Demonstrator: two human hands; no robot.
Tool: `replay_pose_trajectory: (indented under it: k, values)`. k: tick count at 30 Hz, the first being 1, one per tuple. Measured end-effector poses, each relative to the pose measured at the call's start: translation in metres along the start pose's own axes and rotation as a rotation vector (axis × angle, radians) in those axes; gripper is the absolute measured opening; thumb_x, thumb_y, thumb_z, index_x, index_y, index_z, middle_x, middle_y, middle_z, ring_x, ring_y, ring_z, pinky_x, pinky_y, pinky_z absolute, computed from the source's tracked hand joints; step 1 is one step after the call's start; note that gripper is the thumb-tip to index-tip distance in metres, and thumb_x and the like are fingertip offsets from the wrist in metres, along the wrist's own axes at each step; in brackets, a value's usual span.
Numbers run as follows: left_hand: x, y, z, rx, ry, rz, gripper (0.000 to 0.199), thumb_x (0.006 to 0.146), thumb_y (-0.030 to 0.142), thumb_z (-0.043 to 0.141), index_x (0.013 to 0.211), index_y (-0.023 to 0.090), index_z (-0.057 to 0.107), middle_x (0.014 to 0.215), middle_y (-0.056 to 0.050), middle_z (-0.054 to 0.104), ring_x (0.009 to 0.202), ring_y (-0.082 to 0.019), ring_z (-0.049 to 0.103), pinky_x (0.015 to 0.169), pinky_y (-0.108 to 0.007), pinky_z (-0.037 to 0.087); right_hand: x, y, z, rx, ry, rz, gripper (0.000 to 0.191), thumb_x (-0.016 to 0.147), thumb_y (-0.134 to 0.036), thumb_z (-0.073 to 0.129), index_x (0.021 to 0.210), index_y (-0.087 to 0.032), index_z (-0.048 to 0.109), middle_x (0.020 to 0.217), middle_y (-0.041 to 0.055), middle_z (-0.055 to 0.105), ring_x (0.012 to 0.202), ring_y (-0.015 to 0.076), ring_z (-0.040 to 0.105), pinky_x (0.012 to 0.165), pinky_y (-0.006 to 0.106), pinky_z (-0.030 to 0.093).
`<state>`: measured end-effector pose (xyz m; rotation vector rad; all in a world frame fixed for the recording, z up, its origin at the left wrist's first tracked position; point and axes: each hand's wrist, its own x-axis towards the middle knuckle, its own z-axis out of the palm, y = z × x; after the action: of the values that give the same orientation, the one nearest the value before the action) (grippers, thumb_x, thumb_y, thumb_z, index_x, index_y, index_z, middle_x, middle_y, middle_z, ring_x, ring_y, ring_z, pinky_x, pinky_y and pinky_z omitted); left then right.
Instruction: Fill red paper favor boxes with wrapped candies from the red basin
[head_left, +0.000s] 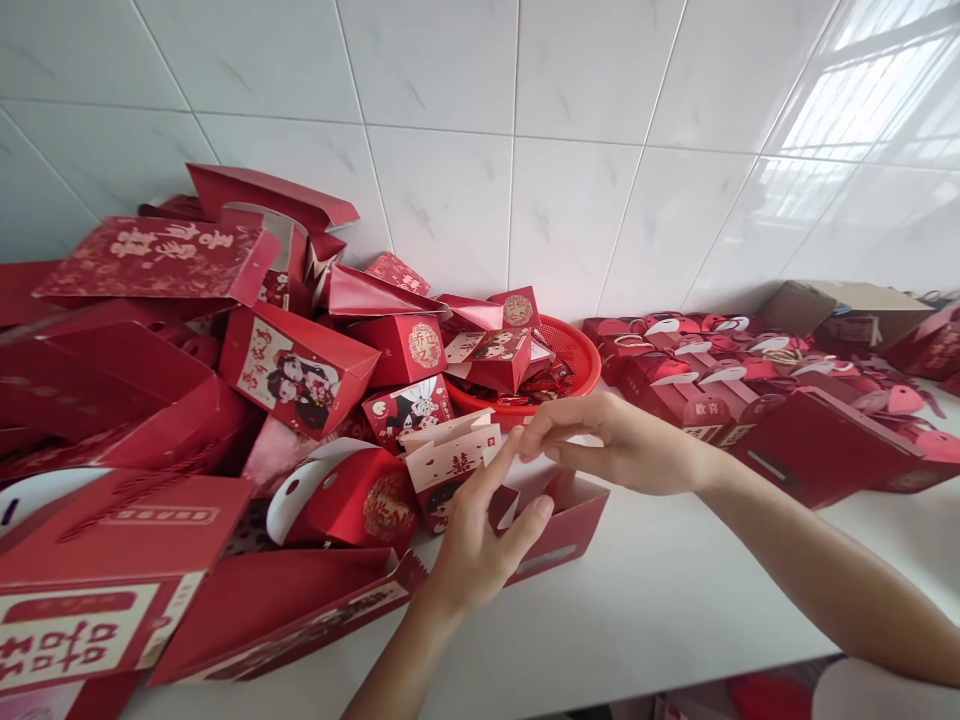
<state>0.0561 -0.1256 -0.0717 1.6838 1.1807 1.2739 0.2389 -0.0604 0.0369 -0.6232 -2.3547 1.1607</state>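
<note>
My left hand (480, 535) is over the near left side of an open red box (574, 525), its thumb and index finger apart and nothing seen between them. My right hand (626, 445) hangs above the same box, palm down with fingers bent, the fingertips close to my left index finger; whether they touch or hold something small is unclear. Behind my left hand stands a small open box (450, 465) with a cream printed flap. A red plastic basket (589, 365) holding small red packets is just beyond my right hand.
Red boxes and bags (300, 375) lie heaped on the left of the white table (637, 600). Rows of filled-looking red boxes (697, 380) stand at the right, near a cardboard box (847, 305). A tiled wall (435, 190) runs behind.
</note>
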Motion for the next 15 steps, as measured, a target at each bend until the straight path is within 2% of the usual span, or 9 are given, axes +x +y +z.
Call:
replay_pose_trajectory:
  k: [4, 6, 8, 9, 11, 15]
  values:
    - [-0.002, -0.004, -0.001, 0.023, 0.008, -0.011, 0.065, 0.092, 0.042, 0.065, 0.152, 0.025, 0.045, 0.156, -0.009, 0.049, 0.148, -0.032, 0.038, 0.120, -0.047, 0.036, -0.003, 0.003, -0.021, -0.062, 0.206, -0.025, 0.016, 0.089, -0.016, 0.058, 0.098, -0.019, 0.071, 0.101, 0.0069, 0.074, 0.097, 0.0196, 0.070, 0.089, 0.035, 0.057]
    - [-0.004, -0.006, -0.001, 0.025, -0.005, -0.015, 0.066, 0.093, 0.043, 0.063, 0.153, 0.025, 0.044, 0.157, -0.009, 0.047, 0.148, -0.032, 0.038, 0.120, -0.045, 0.037, 0.003, 0.015, -0.039, -0.110, 0.313, -0.008, 0.014, 0.087, -0.018, 0.058, 0.094, -0.018, 0.071, 0.096, 0.0065, 0.074, 0.092, 0.0204, 0.070, 0.087, 0.036, 0.058]
    - [-0.006, -0.008, -0.001, 0.023, -0.020, -0.025, 0.064, 0.094, 0.044, 0.062, 0.153, 0.026, 0.044, 0.158, -0.009, 0.046, 0.147, -0.031, 0.041, 0.118, -0.043, 0.039, 0.014, 0.036, -0.057, -0.183, 0.353, 0.047, 0.016, 0.085, -0.016, 0.057, 0.091, -0.017, 0.071, 0.091, 0.0062, 0.074, 0.089, 0.0206, 0.071, 0.085, 0.035, 0.058]
    - [-0.007, -0.009, -0.001, 0.021, -0.028, -0.030, 0.064, 0.094, 0.044, 0.061, 0.153, 0.027, 0.044, 0.158, -0.008, 0.046, 0.146, -0.031, 0.042, 0.118, -0.042, 0.040, 0.022, 0.048, -0.064, -0.231, 0.331, 0.092, 0.018, 0.083, -0.013, 0.055, 0.089, -0.016, 0.071, 0.090, 0.0061, 0.075, 0.087, 0.0202, 0.071, 0.083, 0.034, 0.058]
    - [-0.008, -0.010, -0.001, 0.020, -0.046, -0.041, 0.064, 0.095, 0.045, 0.060, 0.154, 0.026, 0.043, 0.158, -0.009, 0.047, 0.146, -0.030, 0.042, 0.117, -0.042, 0.040, 0.041, 0.073, -0.074, -0.367, 0.177, 0.224, 0.026, 0.080, -0.005, 0.050, 0.088, -0.014, 0.073, 0.091, 0.0069, 0.076, 0.088, 0.0194, 0.071, 0.082, 0.030, 0.057]
    - [-0.009, -0.013, -0.002, 0.033, -0.060, -0.059, 0.064, 0.095, 0.046, 0.060, 0.154, 0.027, 0.043, 0.157, -0.008, 0.047, 0.148, -0.031, 0.039, 0.118, -0.043, 0.039, 0.080, 0.113, -0.073, -0.712, -0.265, 0.465, 0.040, 0.075, 0.002, 0.051, 0.097, -0.018, 0.078, 0.101, 0.0045, 0.077, 0.094, 0.0180, 0.071, 0.077, 0.022, 0.055]
